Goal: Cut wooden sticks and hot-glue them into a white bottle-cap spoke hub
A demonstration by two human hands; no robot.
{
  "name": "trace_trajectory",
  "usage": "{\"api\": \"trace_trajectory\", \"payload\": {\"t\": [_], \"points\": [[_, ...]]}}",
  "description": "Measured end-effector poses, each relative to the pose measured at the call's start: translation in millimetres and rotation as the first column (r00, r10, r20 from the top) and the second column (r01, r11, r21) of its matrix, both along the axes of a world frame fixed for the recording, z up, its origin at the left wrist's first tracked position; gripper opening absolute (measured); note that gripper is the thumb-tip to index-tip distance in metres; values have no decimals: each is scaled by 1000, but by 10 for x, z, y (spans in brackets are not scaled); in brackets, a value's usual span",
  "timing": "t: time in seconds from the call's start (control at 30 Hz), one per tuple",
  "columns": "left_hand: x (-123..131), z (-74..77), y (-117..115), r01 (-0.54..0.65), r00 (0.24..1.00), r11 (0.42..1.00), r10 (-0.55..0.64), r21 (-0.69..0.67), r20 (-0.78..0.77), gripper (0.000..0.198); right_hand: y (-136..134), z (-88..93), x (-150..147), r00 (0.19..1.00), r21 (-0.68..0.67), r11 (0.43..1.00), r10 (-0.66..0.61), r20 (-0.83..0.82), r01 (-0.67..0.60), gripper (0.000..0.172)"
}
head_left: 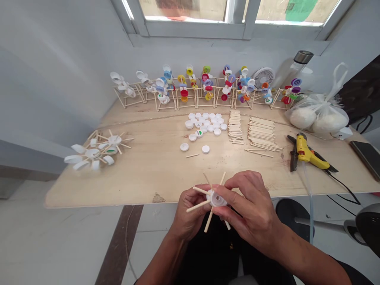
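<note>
Just past the table's front edge, both hands hold a white bottle cap hub (219, 200) with several wooden sticks fanning out from it like spokes. My left hand (190, 213) is closed around its left and underside, its fingers partly hidden behind the sticks. My right hand (251, 206) pinches the hub's rim from the right between thumb and fingers. Beyond the hands lie two single white caps (206, 149) and one short loose stick (192, 155). A cluster of white caps (210, 128) sits farther back, beside a pile of short sticks (235, 126).
Longer sticks (263, 133) lie right of the short ones. A yellow glue gun (310, 152) rests on its stand at right, near a phone (366, 156) and a plastic bag (317, 114). Finished spoked wheels (92, 153) lie at left. Cap wheels on stick frames (208, 89) line the wall.
</note>
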State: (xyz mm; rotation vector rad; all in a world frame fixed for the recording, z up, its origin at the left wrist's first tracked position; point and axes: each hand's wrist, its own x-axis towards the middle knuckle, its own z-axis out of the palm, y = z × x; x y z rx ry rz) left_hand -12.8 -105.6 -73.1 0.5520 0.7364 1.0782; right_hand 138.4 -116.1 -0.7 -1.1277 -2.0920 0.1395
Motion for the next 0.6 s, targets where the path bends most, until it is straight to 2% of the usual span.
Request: {"api": "trace_trajectory", "payload": {"t": [0.3, 0.6], "points": [[-1, 47, -11, 64, 998, 998, -63, -20, 16, 31, 13, 79, 2, 997, -22, 999, 51, 55, -50, 17], [0, 52, 14, 69, 996, 997, -67, -29, 61, 33, 0, 16, 18, 1000, -19, 1000, 25, 9, -25, 25]]}}
